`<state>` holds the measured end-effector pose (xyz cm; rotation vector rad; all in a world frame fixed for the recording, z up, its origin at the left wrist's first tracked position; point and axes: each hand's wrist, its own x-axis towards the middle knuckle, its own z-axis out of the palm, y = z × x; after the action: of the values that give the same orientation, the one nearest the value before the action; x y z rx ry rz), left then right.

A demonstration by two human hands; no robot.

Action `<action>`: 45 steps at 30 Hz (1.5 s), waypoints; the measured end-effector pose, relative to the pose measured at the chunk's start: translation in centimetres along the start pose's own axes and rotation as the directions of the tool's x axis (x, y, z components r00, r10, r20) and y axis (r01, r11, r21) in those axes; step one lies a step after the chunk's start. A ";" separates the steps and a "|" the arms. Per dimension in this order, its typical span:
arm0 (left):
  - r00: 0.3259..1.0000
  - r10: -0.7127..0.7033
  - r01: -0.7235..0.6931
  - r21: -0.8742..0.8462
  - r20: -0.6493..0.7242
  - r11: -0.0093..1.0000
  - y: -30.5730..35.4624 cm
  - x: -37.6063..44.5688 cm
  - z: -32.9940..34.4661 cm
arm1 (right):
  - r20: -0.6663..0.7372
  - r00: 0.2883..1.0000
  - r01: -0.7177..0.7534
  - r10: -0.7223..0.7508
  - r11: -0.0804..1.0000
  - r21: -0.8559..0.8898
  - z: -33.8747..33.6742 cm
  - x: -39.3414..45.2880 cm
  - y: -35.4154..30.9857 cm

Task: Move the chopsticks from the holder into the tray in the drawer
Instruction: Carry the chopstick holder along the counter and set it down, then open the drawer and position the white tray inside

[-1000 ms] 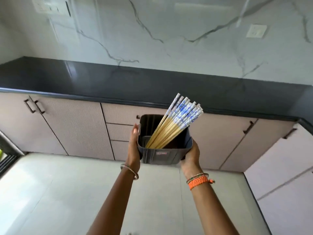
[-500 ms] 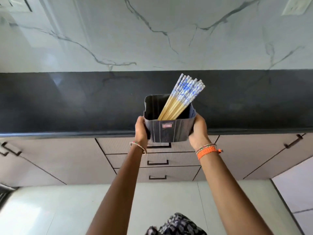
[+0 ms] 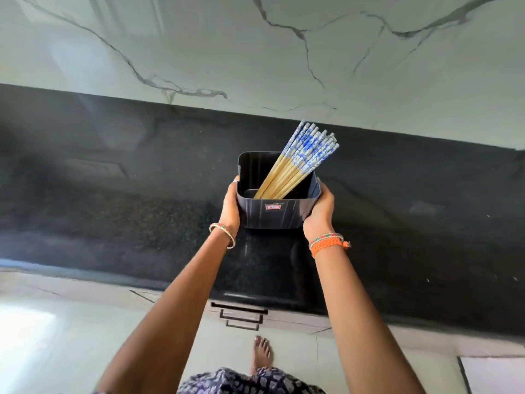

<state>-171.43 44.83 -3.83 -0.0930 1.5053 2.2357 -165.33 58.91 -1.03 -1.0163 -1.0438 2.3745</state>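
A dark square holder with a small red label sits at or just above the black countertop; contact cannot be told. A bundle of several wooden chopsticks with blue-and-white patterned tops leans inside it toward the upper right. My left hand grips the holder's left wall and my right hand grips its right wall. Closed drawers with dark handles lie below the counter's front edge. No tray is in view.
A white marble-veined wall rises behind the counter. Pale floor tiles lie below, with my bare foot near the drawers. Another cabinet corner shows at the lower right.
Both hands carried the holder forward from in front of the cabinets to over the countertop. I stepped closer, so the counter now fills the middle of the view.
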 end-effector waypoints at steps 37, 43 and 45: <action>0.914 -0.314 -0.343 0.903 0.258 -0.258 -11.3 -13.5 -10.9 | 0.550 0.793 0.607 0.260 -0.411 -0.681 -11.0 -11.7 17.2; 0.940 -0.298 -0.267 0.903 0.167 -0.335 -14.6 -11.5 -11.7 | 0.560 0.802 0.584 0.206 -0.465 -0.666 -11.5 -8.2 19.8; 0.958 -0.241 -0.223 0.928 0.154 -0.297 -14.9 -11.4 -11.5 | 0.554 0.823 0.542 0.123 -0.461 -0.703 -11.8 -8.5 20.8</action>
<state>-157.45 35.45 -18.03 0.7414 2.5533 0.0817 -151.61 46.10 -18.11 -0.2309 -3.3098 0.4384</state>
